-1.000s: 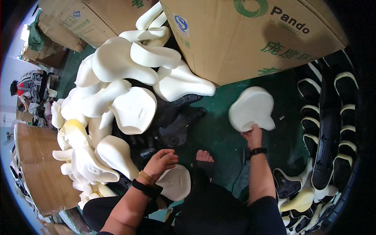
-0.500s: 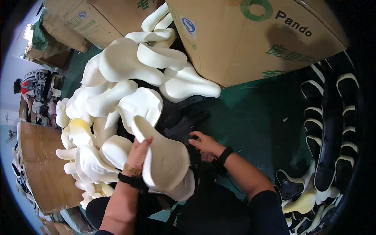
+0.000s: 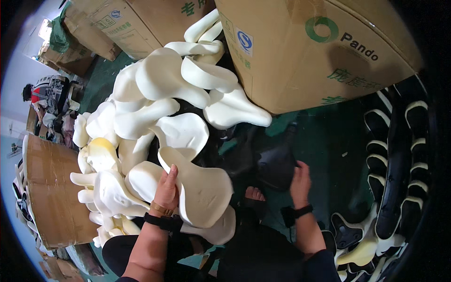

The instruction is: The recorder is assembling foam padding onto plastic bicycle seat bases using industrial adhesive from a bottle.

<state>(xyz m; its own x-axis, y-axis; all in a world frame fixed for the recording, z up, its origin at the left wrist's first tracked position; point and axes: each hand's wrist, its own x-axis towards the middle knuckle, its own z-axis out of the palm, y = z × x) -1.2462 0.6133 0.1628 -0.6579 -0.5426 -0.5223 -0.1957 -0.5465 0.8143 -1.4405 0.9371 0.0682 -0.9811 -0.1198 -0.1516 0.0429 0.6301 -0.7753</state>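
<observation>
1. Left hand (image 3: 167, 188) is gripping a cream foam saddle pad (image 3: 199, 190) by its left edge, fingers curled onto it, holding it tilted just above the lap; grip is closed on the pad.
2. A second cream pad (image 3: 218, 230) is lying right under it, touching.
3. Right hand (image 3: 300, 181) is reaching to a black saddle shell (image 3: 275, 162) on the green floor (image 3: 329, 141); fingers spread, palm down, touching its right edge. Grip is loose, half open, not wrapped round the shell.
4. A bare foot (image 3: 255, 193) is showing btwn the two hands, just below the shell.
5. Big pile of cream pads (image 3: 155, 98) is sitting to the left & ahead, leaning vs. a cardboard box (image 3: 305, 51).
6. Another cardboard box (image 3: 51, 188) is standing far left, near the pile.
7. Rows of black shells w/ cream trim (image 3: 394, 150) are stacking up on the right, well apart from both hands.
8. Both wrists are wearing black bands; left also has a gold bracelet.
</observation>
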